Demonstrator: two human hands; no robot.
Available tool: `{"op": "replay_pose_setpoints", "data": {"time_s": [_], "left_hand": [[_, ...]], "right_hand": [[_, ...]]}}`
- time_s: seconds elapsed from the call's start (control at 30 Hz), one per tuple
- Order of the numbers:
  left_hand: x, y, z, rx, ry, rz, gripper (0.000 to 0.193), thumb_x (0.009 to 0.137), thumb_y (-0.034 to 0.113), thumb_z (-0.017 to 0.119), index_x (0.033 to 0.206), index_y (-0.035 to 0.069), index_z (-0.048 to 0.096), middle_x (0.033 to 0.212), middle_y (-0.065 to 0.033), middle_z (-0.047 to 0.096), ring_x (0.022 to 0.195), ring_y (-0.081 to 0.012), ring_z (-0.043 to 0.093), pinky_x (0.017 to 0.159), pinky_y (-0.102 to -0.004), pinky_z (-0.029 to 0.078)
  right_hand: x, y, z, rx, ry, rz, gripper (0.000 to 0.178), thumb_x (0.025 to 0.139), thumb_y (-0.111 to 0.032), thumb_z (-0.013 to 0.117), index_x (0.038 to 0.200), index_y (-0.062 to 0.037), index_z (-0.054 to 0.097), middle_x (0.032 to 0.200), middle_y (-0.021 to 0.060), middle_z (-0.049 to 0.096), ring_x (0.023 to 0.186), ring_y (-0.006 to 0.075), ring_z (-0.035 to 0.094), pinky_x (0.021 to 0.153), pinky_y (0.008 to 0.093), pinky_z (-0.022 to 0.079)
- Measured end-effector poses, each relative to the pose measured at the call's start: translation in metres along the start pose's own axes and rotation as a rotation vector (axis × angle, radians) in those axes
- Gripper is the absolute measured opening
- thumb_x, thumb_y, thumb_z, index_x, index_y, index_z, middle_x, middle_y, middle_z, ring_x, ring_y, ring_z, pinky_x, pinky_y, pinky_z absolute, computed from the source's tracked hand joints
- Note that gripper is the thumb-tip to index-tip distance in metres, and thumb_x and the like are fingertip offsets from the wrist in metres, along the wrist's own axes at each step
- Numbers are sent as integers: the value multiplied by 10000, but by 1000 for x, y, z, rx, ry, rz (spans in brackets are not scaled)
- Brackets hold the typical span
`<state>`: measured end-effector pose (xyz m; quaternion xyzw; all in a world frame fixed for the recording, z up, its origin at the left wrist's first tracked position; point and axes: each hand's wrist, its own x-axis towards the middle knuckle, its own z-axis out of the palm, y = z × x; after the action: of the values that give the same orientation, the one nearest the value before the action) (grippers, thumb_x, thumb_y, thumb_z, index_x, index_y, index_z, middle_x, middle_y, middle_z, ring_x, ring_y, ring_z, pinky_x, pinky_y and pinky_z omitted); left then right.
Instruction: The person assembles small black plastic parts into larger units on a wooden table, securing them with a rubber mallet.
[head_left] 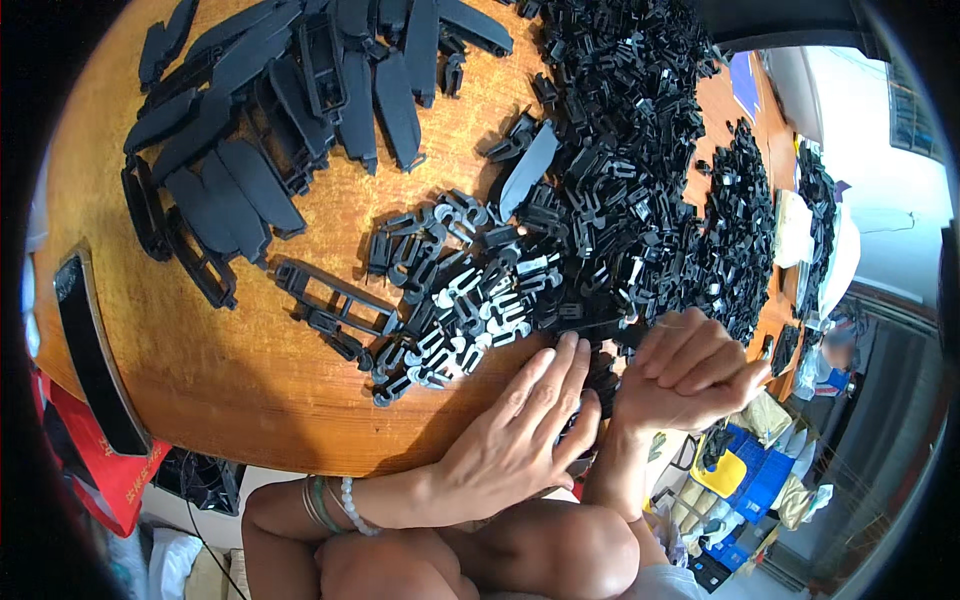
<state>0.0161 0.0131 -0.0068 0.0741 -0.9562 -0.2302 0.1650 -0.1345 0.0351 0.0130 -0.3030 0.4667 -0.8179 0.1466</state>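
My left hand reaches in over the table's near edge with its fingers stretched out and its thumb apart. Its fingertips lie beside a dark piece at the edge of the small parts. My right hand is closed, fingers curled, just to the right; what it holds, if anything, is hidden. Left of the hands lies a cluster of small black clips, some shining under the light. A black rectangular frame rests beside them. Beyond the hands spreads a large heap of small black plastic parts.
Long black handle-like pieces are piled at the far left of the wooden table. A dark curved strip lies along its left edge. Blue crates and bags stand on the floor at the right, with a person farther back.
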Motion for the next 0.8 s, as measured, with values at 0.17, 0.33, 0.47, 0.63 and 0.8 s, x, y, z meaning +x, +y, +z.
{"op": "replay_pose_setpoints", "data": {"time_s": [0.17, 0.33, 0.47, 0.63, 0.8], "left_hand": [[1, 2, -1, 97, -65, 5, 676, 767, 570, 520, 1141, 8, 491, 1310, -298, 450, 1270, -420, 394, 1093, -490, 247], [5, -2, -2, 82, -68, 11, 571, 812, 463, 484, 1134, -8, 499, 1315, -293, 451, 1281, -411, 386, 1104, -487, 235], [2, -5, 5, 17, -34, 4, 725, 772, 571, 544, 1178, -26, 472, 1320, -307, 430, 1283, -423, 372, 1090, -506, 254], [-7, -2, 8, -91, 27, -15, 743, 718, 524, 653, 1172, -38, 476, 1346, -323, 381, 1275, -464, 359, 1058, -547, 290], [-13, 1, 8, -148, 68, 20, 813, 650, 412, 720, 1249, -40, 407, 1341, -328, 359, 1283, -475, 325, 1051, -593, 277]], "right_hand": [[-1, 5, 1, 89, -80, 32, 659, 1010, -432, 171, 441, -138, 327, 404, 37, 369, 351, 149, 315, 338, 244, 302], [5, 11, 3, -41, -77, 11, 600, 1011, -403, 266, 468, -148, 289, 402, 6, 289, 342, 111, 248, 283, 210, 254], [5, 1, -6, -154, -6, -16, 641, 1007, -447, 205, 469, -124, 337, 418, 22, 360, 345, 144, 298, 323, 252, 280], [7, -57, -27, -912, -378, 288, 444, 979, -249, 342, 849, 28, 664, 577, 52, 563, 407, 86, 390, 406, 223, 277], [3, -56, -25, -1029, -571, 400, 358, 983, -233, 401, 1009, 18, 654, 767, 143, 660, 659, 185, 625, 632, 292, 482]]}}
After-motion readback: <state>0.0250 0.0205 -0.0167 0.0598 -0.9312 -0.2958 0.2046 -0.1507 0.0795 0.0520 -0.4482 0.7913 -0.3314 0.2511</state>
